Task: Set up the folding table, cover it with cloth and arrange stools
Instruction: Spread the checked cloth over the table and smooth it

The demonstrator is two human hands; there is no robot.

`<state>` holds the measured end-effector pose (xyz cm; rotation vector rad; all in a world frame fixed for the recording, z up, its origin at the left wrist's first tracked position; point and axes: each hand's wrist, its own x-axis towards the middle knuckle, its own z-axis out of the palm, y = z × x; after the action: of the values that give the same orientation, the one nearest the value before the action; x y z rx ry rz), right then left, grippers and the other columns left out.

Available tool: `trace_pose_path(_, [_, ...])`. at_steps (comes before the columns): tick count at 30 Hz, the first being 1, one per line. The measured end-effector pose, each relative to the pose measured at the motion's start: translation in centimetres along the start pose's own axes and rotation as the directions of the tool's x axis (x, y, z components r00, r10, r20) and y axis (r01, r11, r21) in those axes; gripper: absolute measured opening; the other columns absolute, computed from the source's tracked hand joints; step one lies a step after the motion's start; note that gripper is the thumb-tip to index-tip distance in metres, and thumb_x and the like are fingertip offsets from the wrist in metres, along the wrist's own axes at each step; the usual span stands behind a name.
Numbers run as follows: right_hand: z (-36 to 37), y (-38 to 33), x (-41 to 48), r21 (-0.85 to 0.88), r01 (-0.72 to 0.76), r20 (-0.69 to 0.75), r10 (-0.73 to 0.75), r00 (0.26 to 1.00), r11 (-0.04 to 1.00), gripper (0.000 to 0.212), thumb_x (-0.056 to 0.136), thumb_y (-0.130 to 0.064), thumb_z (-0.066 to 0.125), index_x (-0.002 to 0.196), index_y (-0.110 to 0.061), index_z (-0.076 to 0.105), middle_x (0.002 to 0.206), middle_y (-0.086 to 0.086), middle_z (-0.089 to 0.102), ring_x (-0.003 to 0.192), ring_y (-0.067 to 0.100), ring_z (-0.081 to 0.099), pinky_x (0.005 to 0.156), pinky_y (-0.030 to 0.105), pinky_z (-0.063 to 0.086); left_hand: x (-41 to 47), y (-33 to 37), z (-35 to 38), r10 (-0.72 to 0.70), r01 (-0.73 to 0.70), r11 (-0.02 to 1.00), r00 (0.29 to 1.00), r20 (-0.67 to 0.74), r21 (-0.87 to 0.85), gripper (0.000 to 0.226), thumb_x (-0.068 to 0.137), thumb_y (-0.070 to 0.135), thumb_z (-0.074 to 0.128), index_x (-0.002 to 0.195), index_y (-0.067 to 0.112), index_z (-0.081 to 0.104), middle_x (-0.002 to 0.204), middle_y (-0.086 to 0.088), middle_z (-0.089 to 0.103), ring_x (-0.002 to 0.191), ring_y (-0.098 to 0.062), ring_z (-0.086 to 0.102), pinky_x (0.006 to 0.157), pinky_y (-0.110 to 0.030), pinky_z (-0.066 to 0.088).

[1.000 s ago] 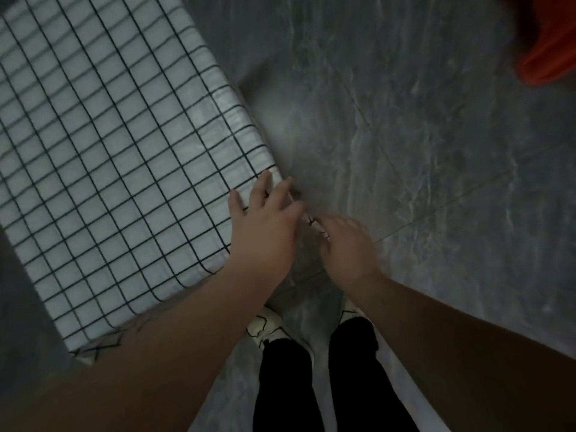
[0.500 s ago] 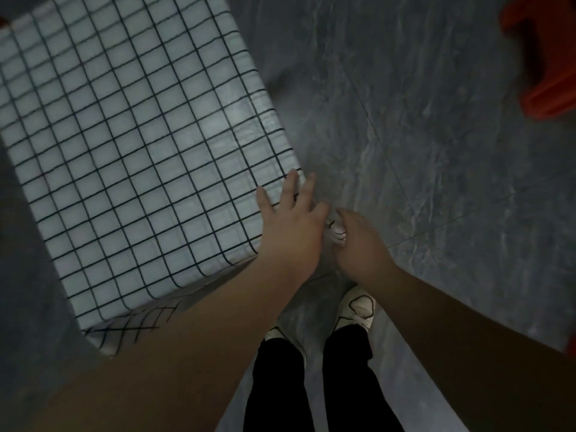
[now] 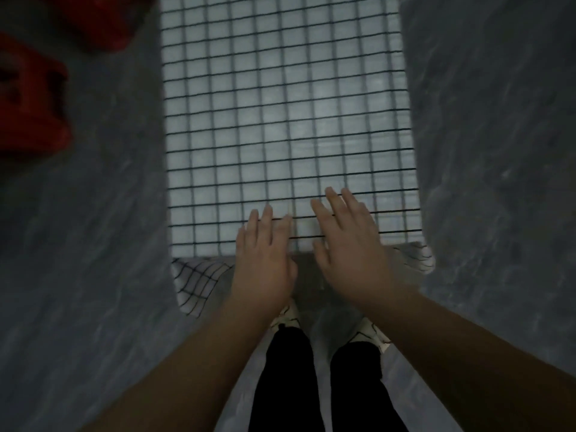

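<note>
The person is standing at the table's near end, left hand (image 3: 265, 263) and right hand (image 3: 346, 244) lying flat with straight fingers on the checked cloth (image 3: 280, 104), gripping nothing. The cloth is covering the whole top, so smoothing seems nearly done. Next, I'd say, the red stools (image 3: 31, 98) sitting on the floor to the left need fetching.

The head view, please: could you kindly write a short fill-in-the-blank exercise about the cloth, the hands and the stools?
1. The white cloth carries a grid of ____ lines.
2. The left hand and the right hand rest with straight fingers on the checked ____.
3. The stools on the floor to the left are ____.
Missing words: black; cloth; red.
</note>
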<state>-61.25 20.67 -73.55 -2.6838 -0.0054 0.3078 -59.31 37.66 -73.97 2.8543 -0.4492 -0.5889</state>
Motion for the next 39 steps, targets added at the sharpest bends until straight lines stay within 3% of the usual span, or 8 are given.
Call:
trace_pose_path(6, [3.3, -8.6, 3.6, -0.073, 0.247, 0.162, -0.233, 0.959, 0.966, 0.069, 0.094, -0.032, 0.055, 0.155, -0.019, 0.026, 0.164, 0.009, 0.019, 0.152, 0.031, 0.009, 0.123, 0.05, 0.012, -4.4, -8.9, -0.8, -0.287, 0.275, 0.952, 0.954, -0.083, -0.13, 0.069, 0.081, 0.023, 0.043, 0.146, 0.003, 0.041, 0.153, -0.024, 0.038, 0.146, -0.043, 0.027, 0.117, -0.056, 0.028])
trace_pose_path(11, [6.0, -14.2, 5.6, -0.071, 0.343, 0.227, -0.32, 0.92, 0.937, 0.068, 0.095, -0.031, 0.054, 0.156, -0.017, 0.025, 0.164, 0.01, 0.019, 0.153, 0.031, 0.008, 0.123, 0.051, 0.012, -7.1, -15.2, 0.0, -0.48, 0.391, 0.836, 0.861, -0.167, -0.384, 0.069, 0.079, 0.018, 0.056, 0.144, 0.001, 0.041, 0.145, -0.02, 0.046, 0.138, -0.038, 0.039, 0.114, -0.054, 0.032])
trace_pose_path(17, [8.9, -16.8, 7.2, -0.119, 0.468, 0.29, -0.42, 0.86, 0.876, 0.059, 0.101, -0.041, 0.035, 0.155, -0.018, 0.028, 0.163, 0.012, 0.025, 0.151, 0.033, 0.015, 0.121, 0.054, 0.017, -7.2, -20.1, 3.9, -0.485, 0.42, 0.676, 0.872, 0.063, -0.605, 0.072, 0.082, 0.044, 0.058, 0.147, 0.022, 0.038, 0.143, -0.004, 0.05, 0.134, -0.024, 0.047, 0.11, -0.049, 0.041])
trace_pose_path(24, [10.8, -15.7, 8.3, -0.236, 0.535, 0.32, -0.455, 0.831, 0.811, 0.06, 0.102, -0.042, 0.035, 0.157, -0.022, 0.023, 0.165, 0.007, 0.019, 0.153, 0.028, 0.008, 0.122, 0.056, 0.009, -6.5, -22.5, 6.7, -0.521, 0.447, 0.691, 0.853, 0.038, -0.568, 0.062, 0.079, -0.002, 0.057, 0.139, 0.013, 0.052, 0.122, -0.014, 0.064, 0.112, -0.032, 0.06, 0.097, -0.047, 0.049])
trace_pose_path(28, [11.5, -14.9, 8.4, -0.286, 0.525, 0.328, -0.432, 0.84, 0.802, 0.062, 0.102, -0.039, 0.039, 0.158, -0.023, 0.02, 0.166, 0.007, 0.016, 0.154, 0.029, 0.006, 0.122, 0.057, 0.007, -6.4, -23.5, 8.0, -0.493, 0.447, 0.728, 0.868, 0.056, -0.519, 0.062, 0.087, 0.005, 0.058, 0.144, 0.024, 0.045, 0.126, -0.012, 0.061, 0.11, -0.032, 0.061, 0.093, -0.047, 0.051])
trace_pose_path(32, [11.7, -15.0, 8.4, -0.318, 0.529, 0.343, -0.424, 0.838, 0.787, 0.065, 0.101, -0.042, 0.035, 0.159, -0.021, 0.016, 0.166, 0.008, 0.012, 0.154, 0.03, 0.002, 0.121, 0.059, 0.005, -5.8, -24.7, 8.1, -0.616, 0.564, 0.702, 0.787, 0.027, -0.435, 0.05, 0.092, 0.008, 0.052, 0.139, 0.026, 0.049, 0.118, -0.008, 0.064, 0.1, -0.03, 0.064, 0.089, -0.046, 0.051])
trace_pose_path(36, [12.1, -14.7, 8.4, -0.337, 0.524, 0.34, -0.418, 0.843, 0.782, 0.067, 0.1, -0.046, 0.036, 0.159, -0.022, 0.015, 0.167, 0.008, 0.011, 0.154, 0.03, 0.003, 0.121, 0.059, 0.007, -4.9, -25.0, 7.3, -0.69, 0.674, 0.684, 0.722, 0.054, -0.279, 0.033, 0.093, 0.019, 0.059, 0.126, 0.023, 0.055, 0.12, -0.004, 0.06, 0.113, -0.027, 0.056, 0.097, -0.043, 0.042])
trace_pose_path(39, [12.3, -14.6, 8.4, -0.353, 0.537, 0.353, -0.422, 0.835, 0.766, 0.069, 0.1, -0.048, 0.034, 0.16, -0.021, 0.012, 0.167, 0.009, 0.008, 0.154, 0.031, 0.002, 0.121, 0.059, 0.005, -4.3, -25.2, 7.3, -0.705, 0.709, 0.651, 0.697, 0.132, -0.272, 0.047, 0.088, 0.034, 0.069, 0.13, 0.022, 0.051, 0.129, -0.007, 0.055, 0.122, -0.029, 0.05, 0.1, -0.047, 0.04])
